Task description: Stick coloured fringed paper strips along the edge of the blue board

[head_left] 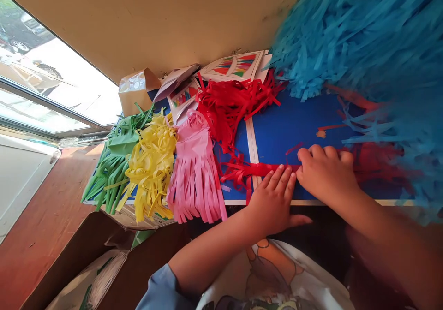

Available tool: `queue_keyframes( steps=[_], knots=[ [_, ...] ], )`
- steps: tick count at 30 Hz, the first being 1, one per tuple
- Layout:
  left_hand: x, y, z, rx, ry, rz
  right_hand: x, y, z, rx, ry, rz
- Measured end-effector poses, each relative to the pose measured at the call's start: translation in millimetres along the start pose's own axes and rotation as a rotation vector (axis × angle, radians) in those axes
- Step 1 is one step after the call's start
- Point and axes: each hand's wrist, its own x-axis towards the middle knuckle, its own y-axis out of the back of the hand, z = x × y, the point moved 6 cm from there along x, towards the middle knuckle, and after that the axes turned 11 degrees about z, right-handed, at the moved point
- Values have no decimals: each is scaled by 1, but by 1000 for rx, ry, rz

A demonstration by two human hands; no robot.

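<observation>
A red tissue-paper fringe (258, 169) lies along the front of the blue table, its cut strips spread to the left. My left hand (275, 194) rests on its twisted middle, fingers stretched out flat and thumb apart. Close beside it, my right hand (327, 169) is closed over the same red paper, fingers curled under; the grip itself is partly hidden. More red strips (380, 162) show blurred beyond my right hand. A pink tissue fringe (197, 171) lies left of my left hand, and a bunch of red fringes (235, 100) lies behind.
Yellow fringes (152, 153) and green fringes (119, 153) lie along the blue table (287, 121). Blue fringes (346, 33) hang at the right, reaching near my right hand. Printed packets (231, 66) lean against the wall. An open cardboard box (79, 250) stands below left, near a window (51, 70).
</observation>
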Motion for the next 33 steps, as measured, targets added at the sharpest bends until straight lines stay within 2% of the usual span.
queue_keyframes(
  steps=[3,7,9,11,13,15,16,18,20,23,29,31,33],
  knots=[
    [-8,6,-33,17,132,-66,0,-1,-1,-34,-4,24],
    [-40,32,-104,83,480,-98,0,-2,-4,-45,5,36],
    [-58,52,-135,125,673,-14,0,-1,-4,-40,5,32],
    [-68,73,-148,199,818,131,0,-1,-4,-36,6,26],
    [-62,87,-136,211,821,311,0,-1,-4,-38,3,23],
    [-41,89,-104,129,656,453,0,-2,-3,-42,-9,34],
    [-26,83,-82,43,504,440,0,-3,-2,-38,-15,43],
    [-1,53,-32,-182,128,163,0,-5,-1,-12,-12,64],
    [8,28,-6,-264,23,-37,-1,-7,-1,22,5,78],
    [5,8,-6,-251,87,-170,-3,-9,-1,32,11,104],
    [-20,11,-40,-90,216,-171,-6,-9,0,-7,35,167],
    [-25,11,-44,-79,217,-173,-8,3,1,-5,24,249],
    [-27,10,-43,-100,214,-175,-13,24,-2,38,-7,411]
  ],
)
